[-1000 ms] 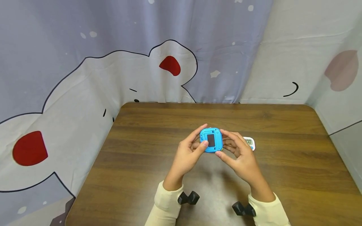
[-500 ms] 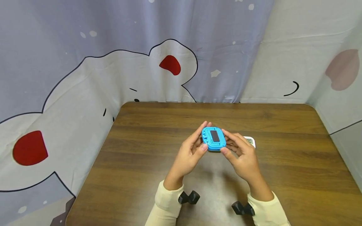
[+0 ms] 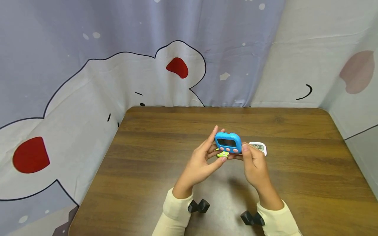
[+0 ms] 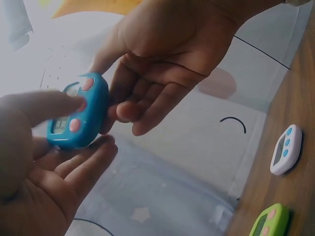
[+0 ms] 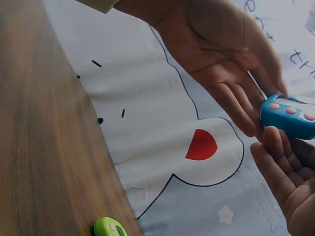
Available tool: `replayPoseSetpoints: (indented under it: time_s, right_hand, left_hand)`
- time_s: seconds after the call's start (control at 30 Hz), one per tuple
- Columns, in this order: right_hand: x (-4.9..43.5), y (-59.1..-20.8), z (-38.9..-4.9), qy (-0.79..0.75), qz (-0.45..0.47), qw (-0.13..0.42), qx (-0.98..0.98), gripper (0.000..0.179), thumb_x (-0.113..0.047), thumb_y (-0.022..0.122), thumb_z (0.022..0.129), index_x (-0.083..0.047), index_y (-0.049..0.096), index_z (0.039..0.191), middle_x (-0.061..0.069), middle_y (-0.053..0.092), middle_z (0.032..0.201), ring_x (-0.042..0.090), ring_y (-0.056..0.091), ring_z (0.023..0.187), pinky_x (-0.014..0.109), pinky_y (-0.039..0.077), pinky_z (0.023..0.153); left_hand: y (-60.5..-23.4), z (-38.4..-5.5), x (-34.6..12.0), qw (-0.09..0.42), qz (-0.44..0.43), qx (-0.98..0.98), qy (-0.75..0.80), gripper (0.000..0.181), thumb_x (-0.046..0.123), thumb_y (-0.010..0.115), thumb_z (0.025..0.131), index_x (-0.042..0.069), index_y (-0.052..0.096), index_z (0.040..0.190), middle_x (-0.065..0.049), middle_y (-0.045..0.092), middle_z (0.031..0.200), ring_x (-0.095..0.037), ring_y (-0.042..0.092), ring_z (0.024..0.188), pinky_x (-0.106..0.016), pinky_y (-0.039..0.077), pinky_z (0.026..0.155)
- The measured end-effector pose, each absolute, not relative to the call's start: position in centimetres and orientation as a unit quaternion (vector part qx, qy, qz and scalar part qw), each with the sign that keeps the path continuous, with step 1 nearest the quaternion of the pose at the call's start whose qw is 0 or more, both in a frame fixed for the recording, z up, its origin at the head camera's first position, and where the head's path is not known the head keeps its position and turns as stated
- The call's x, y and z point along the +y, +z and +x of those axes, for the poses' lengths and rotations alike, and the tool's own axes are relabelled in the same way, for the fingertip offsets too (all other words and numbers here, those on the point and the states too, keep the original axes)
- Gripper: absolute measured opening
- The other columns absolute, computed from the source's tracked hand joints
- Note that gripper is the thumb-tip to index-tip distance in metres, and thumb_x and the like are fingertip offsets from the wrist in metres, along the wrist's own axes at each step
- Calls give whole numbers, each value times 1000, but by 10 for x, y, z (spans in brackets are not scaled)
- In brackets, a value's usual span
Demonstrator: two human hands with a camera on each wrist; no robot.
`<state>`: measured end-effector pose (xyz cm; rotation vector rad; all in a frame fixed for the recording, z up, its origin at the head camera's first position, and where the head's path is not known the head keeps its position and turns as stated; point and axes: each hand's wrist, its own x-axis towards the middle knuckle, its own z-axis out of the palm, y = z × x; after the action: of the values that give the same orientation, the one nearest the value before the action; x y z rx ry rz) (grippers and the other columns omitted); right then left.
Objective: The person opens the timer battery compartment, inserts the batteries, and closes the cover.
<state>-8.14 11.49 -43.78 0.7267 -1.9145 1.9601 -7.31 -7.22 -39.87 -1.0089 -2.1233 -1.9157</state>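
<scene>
A blue digital timer (image 3: pixel 228 142) with a dark display and pink buttons is held up between the two hands, its front toward the head camera. The right hand (image 3: pixel 256 167) grips its right end, thumb on the front corner and fingers behind. Around the left end lies the left hand (image 3: pixel 199 162), index finger along the edge and thumb below. In the left wrist view the left thumb (image 4: pixel 54 104) overlaps the buttons. The right wrist view shows the left hand (image 5: pixel 221 64) at the end of the blue timer (image 5: pixel 288 118), which is cut off by the frame.
A green timer (image 3: pixel 222 154) lies on the wooden table (image 3: pixel 165 137) beyond the hands, partly hidden by them. To its right lies a white timer (image 3: pixel 261 147) with blue buttons. A patterned curtain (image 3: pixel 230 49) hangs behind the table.
The blue timer has been turned from its back to its front, and shifted slightly right. The left thumb has moved down off its face. More of the white timer and the green timer now show.
</scene>
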Motion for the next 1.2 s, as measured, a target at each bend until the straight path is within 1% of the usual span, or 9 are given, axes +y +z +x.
replayPoseSetpoints:
  time_s: [0.1, 0.27, 0.43, 0.53, 0.67, 0.8, 0.9, 1.07, 1.2]
  right_hand:
    - [114, -439, -81, 689, 241, 145, -669, 39, 2, 29, 105, 13, 66, 94, 19, 64, 78, 16, 65, 67, 29, 59, 66]
    - [115, -439, -81, 678, 234, 151, -680, 38, 3, 32, 104, 9, 67, 89, 16, 62, 73, 17, 63, 64, 27, 58, 63]
    - [114, -419, -78, 654, 221, 175, -702, 21, 12, 43, 98, 14, 59, 110, 21, 64, 86, 16, 67, 70, 28, 58, 65]
    - [114, -410, -77, 639, 231, 200, -706, 32, 17, 50, 92, 15, 53, 124, 25, 64, 90, 11, 68, 74, 28, 58, 65]
    - [116, -407, -76, 604, 255, 209, -726, 44, 20, 56, 86, 12, 53, 129, 23, 64, 99, 11, 67, 87, 27, 58, 71]
    - [119, -406, -74, 569, 290, 198, -744, 60, 22, 66, 76, 11, 50, 133, 22, 59, 115, 18, 62, 104, 30, 56, 81]
    - [120, -407, -74, 550, 309, 203, -749, 69, 22, 72, 70, 11, 49, 134, 23, 56, 122, 22, 61, 107, 33, 55, 85]
    - [125, -416, -78, 512, 332, 212, -763, 75, 17, 78, 67, 9, 50, 135, 20, 53, 131, 24, 60, 111, 33, 54, 87]
    - [132, -430, -90, 466, 354, 215, -782, 76, 3, 83, 71, 0, 50, 140, 13, 53, 134, 24, 59, 112, 25, 49, 95]
  left_hand:
    - [-405, -74, -71, 45, -303, -721, -621, 87, -10, 65, 88, 12, 16, 157, -18, 43, 146, -25, 58, 119, -34, 52, 91]
    - [-419, -77, -72, 44, -265, -743, -613, 86, -2, 69, 88, 21, 22, 156, -15, 54, 130, -18, 65, 107, -28, 55, 86]
    - [-403, -71, -74, 64, -259, -744, -613, 81, -6, 70, 86, 14, 31, 154, -19, 53, 130, -21, 65, 107, -29, 55, 85]
    - [-405, -73, -76, 63, -261, -735, -622, 80, -9, 69, 85, 11, 32, 153, -20, 51, 133, -24, 64, 109, -30, 54, 86]
    - [-419, -81, -79, 52, -260, -724, -636, 82, -8, 69, 85, 14, 30, 154, -17, 51, 135, -23, 64, 110, -31, 54, 87]
    - [-425, -84, -83, 48, -260, -723, -639, 81, -5, 70, 86, 20, 32, 153, -12, 52, 135, -20, 65, 108, -31, 54, 87]
    - [-427, -83, -86, 33, -257, -721, -642, 80, -2, 70, 87, 22, 33, 153, -11, 52, 135, -19, 66, 106, -32, 54, 87]
    - [-431, -84, -89, -4, -252, -721, -645, 80, -2, 70, 87, 23, 33, 153, -12, 52, 136, -20, 66, 107, -31, 54, 88]
    - [-435, -90, -93, -17, -263, -731, -629, 79, -1, 70, 87, 21, 33, 153, -12, 52, 137, -19, 65, 109, -31, 54, 87]
